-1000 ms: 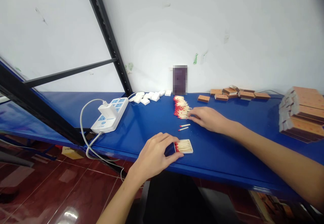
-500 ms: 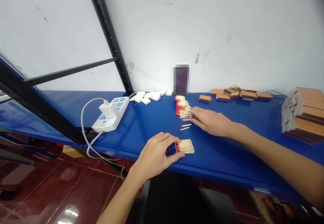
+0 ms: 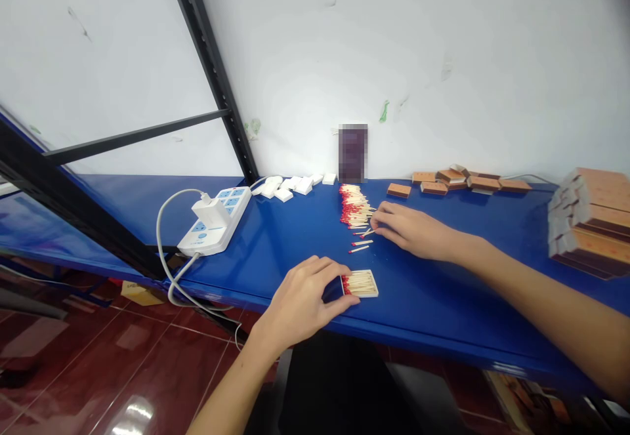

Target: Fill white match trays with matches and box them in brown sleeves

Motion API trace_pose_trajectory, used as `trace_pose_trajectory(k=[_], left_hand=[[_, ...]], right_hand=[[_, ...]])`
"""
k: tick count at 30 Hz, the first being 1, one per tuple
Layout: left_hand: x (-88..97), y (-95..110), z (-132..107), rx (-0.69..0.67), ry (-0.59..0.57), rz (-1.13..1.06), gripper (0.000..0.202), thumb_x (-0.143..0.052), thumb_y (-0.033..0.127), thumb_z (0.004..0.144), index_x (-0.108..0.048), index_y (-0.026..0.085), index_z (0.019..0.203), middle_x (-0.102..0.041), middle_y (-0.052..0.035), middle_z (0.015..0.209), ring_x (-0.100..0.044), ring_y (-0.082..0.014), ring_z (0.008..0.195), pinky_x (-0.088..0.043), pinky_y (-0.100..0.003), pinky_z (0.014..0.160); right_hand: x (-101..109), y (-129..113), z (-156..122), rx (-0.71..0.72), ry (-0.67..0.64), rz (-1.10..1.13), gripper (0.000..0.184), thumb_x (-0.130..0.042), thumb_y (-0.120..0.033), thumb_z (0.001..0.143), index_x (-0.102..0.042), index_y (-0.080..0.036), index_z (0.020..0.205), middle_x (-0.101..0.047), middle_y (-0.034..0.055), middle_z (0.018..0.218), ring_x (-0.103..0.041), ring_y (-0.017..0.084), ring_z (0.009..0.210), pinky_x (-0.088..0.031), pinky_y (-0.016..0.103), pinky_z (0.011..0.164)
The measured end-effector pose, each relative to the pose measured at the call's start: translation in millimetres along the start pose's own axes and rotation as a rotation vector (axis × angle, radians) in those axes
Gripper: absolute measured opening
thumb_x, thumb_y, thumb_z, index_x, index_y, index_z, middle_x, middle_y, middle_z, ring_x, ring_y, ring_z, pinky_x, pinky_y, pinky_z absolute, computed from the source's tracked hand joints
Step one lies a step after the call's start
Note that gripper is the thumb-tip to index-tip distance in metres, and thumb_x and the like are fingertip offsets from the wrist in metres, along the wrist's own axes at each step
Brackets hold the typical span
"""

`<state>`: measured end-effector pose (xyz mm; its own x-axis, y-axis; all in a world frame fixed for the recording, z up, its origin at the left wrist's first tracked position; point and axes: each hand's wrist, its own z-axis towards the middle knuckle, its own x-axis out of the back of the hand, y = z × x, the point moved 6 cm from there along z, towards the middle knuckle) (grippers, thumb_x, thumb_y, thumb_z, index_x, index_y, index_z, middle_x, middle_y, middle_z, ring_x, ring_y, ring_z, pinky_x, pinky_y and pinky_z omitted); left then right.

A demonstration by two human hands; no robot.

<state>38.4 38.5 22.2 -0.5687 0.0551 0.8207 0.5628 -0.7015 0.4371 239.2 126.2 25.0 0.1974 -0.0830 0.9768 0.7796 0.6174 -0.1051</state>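
My left hand (image 3: 308, 296) grips the left end of a white matchbox tray (image 3: 376, 285) between thumb and index finger. The tray lies flat near the table's front edge, filled with matches (image 3: 361, 283) whose red heads point left. Beyond it, my right hand (image 3: 406, 228) has thumb and fingers pinched together on the end of a matchstick (image 3: 367, 233), which slants with its red head to the left. Just left of those fingertips is a heap of red-headed matches (image 3: 354, 205). A couple of loose matches (image 3: 360, 248) lie between the heap and the tray.
Several white trays (image 3: 302, 187) lie at the back left, near a power strip (image 3: 216, 235) with a plugged-in charger and cable. Brown matchboxes (image 3: 436, 187) are scattered at the back right; a stack of them (image 3: 593, 225) stands far right. A blurred dark panel (image 3: 353, 154) is behind the heap.
My right hand has shifted slightly right, and a matchstick at its fingertips has turned from nearly level to slanted. My left hand and the tray have stayed in place.
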Motion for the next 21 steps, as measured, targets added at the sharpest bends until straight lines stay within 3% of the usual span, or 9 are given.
trace_pose_trajectory(k=[4, 21], left_hand=[[-0.4, -1, 0, 0.01, -0.008, -0.009, 0.023, -0.072, 0.036, 0.091, -0.065, 0.023, 0.108, -0.071, -0.0029, 0.111, -0.066, -0.0221, 0.1, -0.048, -0.037, 0.096], [0.1, 0, -1, 0.022, -0.019, 0.008, 0.022, -0.073, 0.036, 0.091, -0.065, 0.023, 0.107, -0.071, -0.0021, 0.109, -0.062, -0.0218, 0.093, -0.048, -0.034, 0.086]], right_hand=[[-3, 3, 1, 0.011, 0.012, -0.004, 0.025, -0.041, -0.032, 0.1, -0.061, -0.024, 0.112, -0.059, 0.0086, 0.105, -0.06, 0.023, 0.09, -0.046, 0.034, 0.079], [-6, -8, 5, 0.045, 0.001, -0.126, 0.026, -0.037, -0.03, 0.102, -0.059, -0.019, 0.097, -0.061, 0.0103, 0.103, -0.057, 0.021, 0.08, -0.041, 0.033, 0.071]])
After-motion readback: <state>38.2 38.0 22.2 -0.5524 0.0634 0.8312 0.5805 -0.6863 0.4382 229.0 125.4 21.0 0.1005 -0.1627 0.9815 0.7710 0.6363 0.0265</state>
